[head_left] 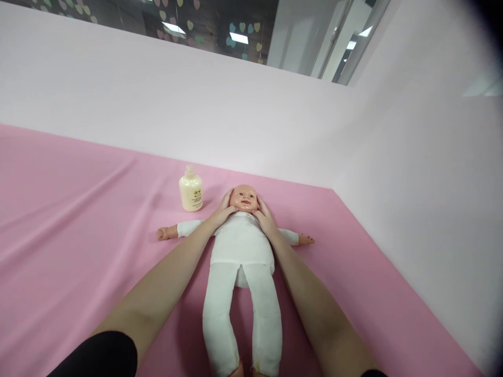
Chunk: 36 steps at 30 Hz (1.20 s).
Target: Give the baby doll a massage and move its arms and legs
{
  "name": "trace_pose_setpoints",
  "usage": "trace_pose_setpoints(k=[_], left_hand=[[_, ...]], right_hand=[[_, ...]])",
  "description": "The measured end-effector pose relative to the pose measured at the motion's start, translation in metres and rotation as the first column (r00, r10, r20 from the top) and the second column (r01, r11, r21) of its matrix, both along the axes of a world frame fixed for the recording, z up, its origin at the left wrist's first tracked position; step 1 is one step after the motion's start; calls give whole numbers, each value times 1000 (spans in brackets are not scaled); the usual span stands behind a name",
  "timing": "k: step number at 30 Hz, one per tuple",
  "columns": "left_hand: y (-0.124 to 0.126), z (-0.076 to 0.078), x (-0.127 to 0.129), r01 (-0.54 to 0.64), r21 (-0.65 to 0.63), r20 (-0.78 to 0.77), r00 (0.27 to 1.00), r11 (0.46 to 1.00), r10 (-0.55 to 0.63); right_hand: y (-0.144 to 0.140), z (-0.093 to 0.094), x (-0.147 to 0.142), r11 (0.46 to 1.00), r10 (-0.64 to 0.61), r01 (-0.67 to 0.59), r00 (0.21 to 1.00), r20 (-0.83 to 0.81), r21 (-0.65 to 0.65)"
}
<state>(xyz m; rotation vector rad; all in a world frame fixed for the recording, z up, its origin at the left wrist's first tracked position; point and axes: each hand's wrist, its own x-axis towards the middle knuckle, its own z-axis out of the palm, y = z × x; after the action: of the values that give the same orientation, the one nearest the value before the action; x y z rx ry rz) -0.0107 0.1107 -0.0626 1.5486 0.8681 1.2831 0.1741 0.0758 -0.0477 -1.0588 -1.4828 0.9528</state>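
Near the pink surface's (78, 209) far edge, the head of a doll (242, 243) is clasped between left hand (222, 213) and right hand (266, 217), near a pale-yellow bottle (190, 192) whose contents cannot be made out.

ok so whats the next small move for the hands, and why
Probably a gentle outward stroke of both thumbs from the chin of the bald white-clothed doll: the bare left hand and bare right hand cup its head from both sides, thumbs by the chin.
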Motion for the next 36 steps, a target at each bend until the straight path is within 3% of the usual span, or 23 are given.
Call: trace_pose_setpoints(k=[11, 17, 21, 26, 30, 36], left_hand=[[9, -7, 1, 43, -40, 75, 996, 998, -40], [-1, 7, 5, 105, -169, 269, 962, 980, -57], [-8, 17, 8, 62, -269, 250, 968, 961, 8], [-3, 13, 7, -34, -170, 146, 988, 985, 60], [-2, 9, 7, -54, -96, 104, 992, 994, 64], [-8, 15, 11, 5, -216, 274, 960, 976, 56]], right_hand=[[8, -7, 3, 998, -59, 58, 998, -33, -12], [11, -11, 1, 992, -122, 121, 992, -33, -16], [9, -8, 0, 992, -129, 129, 991, -23, 8], [5, -1, -1, 991, -119, 118, 993, 15, 69], [4, -1, -1, 995, -87, 87, 996, -1, 44], [4, -1, -1, 986, -156, 153, 987, 50, 60]])
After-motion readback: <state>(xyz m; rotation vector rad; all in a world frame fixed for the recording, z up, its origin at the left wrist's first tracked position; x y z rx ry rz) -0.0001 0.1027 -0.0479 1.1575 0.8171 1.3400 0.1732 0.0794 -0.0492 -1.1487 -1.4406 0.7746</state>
